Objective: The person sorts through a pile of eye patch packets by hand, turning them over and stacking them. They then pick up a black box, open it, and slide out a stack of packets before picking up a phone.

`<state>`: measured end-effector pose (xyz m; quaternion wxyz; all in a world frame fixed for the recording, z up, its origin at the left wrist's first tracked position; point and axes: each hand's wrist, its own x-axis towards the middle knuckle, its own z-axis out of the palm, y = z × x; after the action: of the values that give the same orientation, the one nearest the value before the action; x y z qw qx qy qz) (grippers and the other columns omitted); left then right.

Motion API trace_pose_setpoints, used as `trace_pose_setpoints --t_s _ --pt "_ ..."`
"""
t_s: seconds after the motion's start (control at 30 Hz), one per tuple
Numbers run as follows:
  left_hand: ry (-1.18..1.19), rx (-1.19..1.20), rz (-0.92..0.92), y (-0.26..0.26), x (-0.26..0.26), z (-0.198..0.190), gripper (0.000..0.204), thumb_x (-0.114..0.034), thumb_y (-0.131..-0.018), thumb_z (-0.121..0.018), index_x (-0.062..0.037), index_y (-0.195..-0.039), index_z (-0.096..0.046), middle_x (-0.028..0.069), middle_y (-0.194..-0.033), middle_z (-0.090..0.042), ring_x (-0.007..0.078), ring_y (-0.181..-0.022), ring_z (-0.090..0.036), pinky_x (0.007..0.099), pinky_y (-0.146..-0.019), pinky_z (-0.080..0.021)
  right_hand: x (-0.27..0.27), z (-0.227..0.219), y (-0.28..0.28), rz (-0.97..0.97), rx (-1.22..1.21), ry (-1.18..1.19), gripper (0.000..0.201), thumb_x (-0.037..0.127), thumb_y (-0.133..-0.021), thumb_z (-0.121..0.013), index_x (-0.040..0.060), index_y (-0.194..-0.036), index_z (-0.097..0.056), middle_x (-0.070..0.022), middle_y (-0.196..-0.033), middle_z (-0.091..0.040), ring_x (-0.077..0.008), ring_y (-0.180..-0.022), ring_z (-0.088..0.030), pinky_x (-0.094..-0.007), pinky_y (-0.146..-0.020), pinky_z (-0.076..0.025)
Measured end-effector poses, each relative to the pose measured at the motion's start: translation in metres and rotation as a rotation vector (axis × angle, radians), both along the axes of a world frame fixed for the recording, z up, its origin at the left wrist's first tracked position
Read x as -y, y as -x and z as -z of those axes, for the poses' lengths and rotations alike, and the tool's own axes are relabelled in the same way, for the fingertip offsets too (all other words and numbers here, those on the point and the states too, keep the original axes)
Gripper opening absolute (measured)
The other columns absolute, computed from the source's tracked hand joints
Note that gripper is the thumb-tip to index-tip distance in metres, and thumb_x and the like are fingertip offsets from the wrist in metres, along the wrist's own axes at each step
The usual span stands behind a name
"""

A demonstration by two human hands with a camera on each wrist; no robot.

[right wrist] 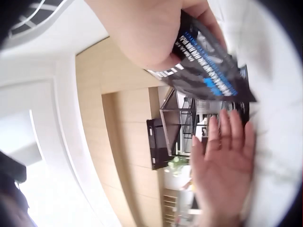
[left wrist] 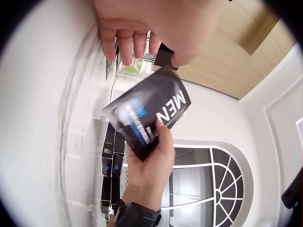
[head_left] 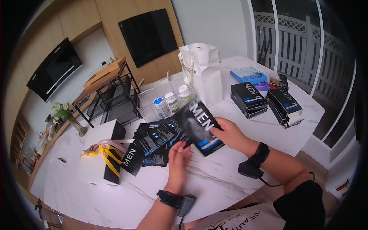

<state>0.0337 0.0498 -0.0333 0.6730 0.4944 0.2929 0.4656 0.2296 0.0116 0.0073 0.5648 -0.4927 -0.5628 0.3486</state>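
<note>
A black sachet (head_left: 197,124) printed "MEN" is pinched in my right hand (head_left: 234,135), thumb lying over its printed face. The sachet is held tilted above the table. Just left of its lower edge, my left hand (head_left: 177,163) has its fingers extended and grips nothing. In the right wrist view the palm of the left hand (right wrist: 225,165) faces up beneath the sachet (right wrist: 208,66). Beyond the left hand, a loose pile of similar black sachets (head_left: 159,143) lies spread on the marble-patterned table (head_left: 153,191).
Left of the pile stands a white-and-black box (head_left: 94,166) with yellow ribbon. Behind are a clear bin (head_left: 147,101) with several bottles, a black rack (head_left: 119,99) and a white paper bag (head_left: 201,73). Black "MEN" boxes (head_left: 249,99) and a blue box (head_left: 247,74) sit at right.
</note>
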Motion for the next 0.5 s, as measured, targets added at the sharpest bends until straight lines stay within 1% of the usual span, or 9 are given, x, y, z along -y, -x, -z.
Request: trace_pose_setpoints --t_s 0.03,0.1,0.13,0.2,0.23,0.3,0.33,0.43,0.5 --pt "-0.001 0.033 -0.002 0.000 -0.003 0.003 0.044 -0.036 -0.091 -0.043 -0.0070 -0.123 -0.037 0.0068 -0.120 -0.047 0.0168 -0.105 -0.049 0.0297 -0.087 -0.039 -0.003 0.001 0.011 -0.061 -0.241 -0.081 0.019 0.010 -0.085 -0.048 -0.0011 -0.099 -0.054 -0.0033 -0.087 -0.060 -0.0074 -0.078 -0.055 -0.0243 -0.068 -0.045" --pt "-0.061 0.120 0.115 0.001 -0.005 0.003 0.053 -0.045 -0.091 -0.035 -0.0044 -0.125 -0.035 0.0079 -0.119 -0.048 0.0160 -0.106 -0.048 0.0307 -0.088 -0.039 0.002 -0.001 0.027 -0.096 -0.546 0.043 0.022 0.008 -0.086 -0.049 0.0006 -0.107 -0.053 -0.0034 -0.097 -0.059 -0.0095 -0.087 -0.055 -0.0243 -0.080 -0.043" --pt "-0.073 0.145 0.113 0.003 -0.006 0.004 0.052 -0.044 -0.092 -0.034 -0.0038 -0.124 -0.035 0.0079 -0.118 -0.048 0.0158 -0.105 -0.048 0.0306 -0.088 -0.039 -0.002 0.009 0.033 -0.124 -0.641 0.052 0.022 0.009 -0.086 -0.049 0.0012 -0.106 -0.053 -0.0036 -0.099 -0.059 -0.0100 -0.088 -0.056 -0.0247 -0.078 -0.044" --pt "-0.090 0.254 0.037 0.001 -0.006 0.004 0.040 -0.031 -0.094 -0.038 -0.0021 -0.120 -0.040 0.0068 -0.113 -0.052 0.0134 -0.101 -0.050 0.0273 -0.087 -0.039 -0.008 0.023 0.044 -0.115 -0.590 0.053 0.022 0.009 -0.087 -0.049 0.0024 -0.107 -0.053 -0.0026 -0.098 -0.059 -0.0086 -0.087 -0.055 -0.0237 -0.076 -0.045" --pt "-0.081 0.256 0.037 0.001 -0.007 0.003 0.040 -0.031 -0.094 -0.038 -0.0021 -0.120 -0.040 0.0068 -0.113 -0.052 0.0134 -0.101 -0.050 0.0273 -0.087 -0.039 -0.011 0.028 0.050 -0.118 -0.558 0.049 0.022 0.009 -0.087 -0.049 0.0029 -0.107 -0.052 -0.0023 -0.097 -0.059 -0.0079 -0.086 -0.055 -0.0232 -0.076 -0.045" --pt "-0.130 0.051 -0.020 0.005 -0.008 0.001 0.026 -0.018 -0.092 -0.043 -0.0044 -0.114 -0.046 0.0050 -0.108 -0.056 0.0123 -0.098 -0.053 0.0271 -0.086 -0.041 -0.012 0.034 0.056 -0.146 -0.564 0.070 0.022 0.010 -0.087 -0.049 0.0032 -0.108 -0.052 -0.0017 -0.096 -0.059 -0.0068 -0.085 -0.055 -0.0226 -0.075 -0.045" --pt "-0.081 0.094 -0.032 0.004 -0.007 -0.004 0.024 -0.007 -0.088 -0.048 -0.0032 -0.112 -0.048 0.0045 -0.105 -0.057 0.0104 -0.094 -0.054 0.0246 -0.082 -0.043 -0.014 0.037 0.057 -0.163 -0.530 0.086 0.021 0.010 -0.088 -0.049 0.0029 -0.108 -0.051 -0.0014 -0.096 -0.059 -0.0064 -0.085 -0.055 -0.0225 -0.074 -0.045" --pt "-0.116 0.106 -0.038 0.004 -0.011 -0.002 0.024 -0.007 -0.087 -0.050 -0.0005 -0.111 -0.049 0.0039 -0.103 -0.057 0.0076 -0.092 -0.052 0.0220 -0.083 -0.040 -0.021 0.039 0.055 -0.216 -0.491 0.133 0.020 0.013 -0.089 -0.048 0.0022 -0.106 -0.051 -0.0004 -0.094 -0.058 -0.0049 -0.084 -0.054 -0.0218 -0.073 -0.045" --pt "-0.120 0.078 -0.027 0.005 -0.013 -0.001 0.024 -0.006 -0.087 -0.051 -0.0006 -0.110 -0.049 0.0037 -0.102 -0.057 0.0073 -0.091 -0.052 0.0218 -0.083 -0.040 -0.027 0.038 0.052 -0.153 -0.545 0.080 0.016 0.017 -0.089 -0.050 0.0025 -0.096 -0.052 0.0025 -0.082 -0.053 -0.0024 -0.072 -0.047 -0.0181 -0.063 -0.041"
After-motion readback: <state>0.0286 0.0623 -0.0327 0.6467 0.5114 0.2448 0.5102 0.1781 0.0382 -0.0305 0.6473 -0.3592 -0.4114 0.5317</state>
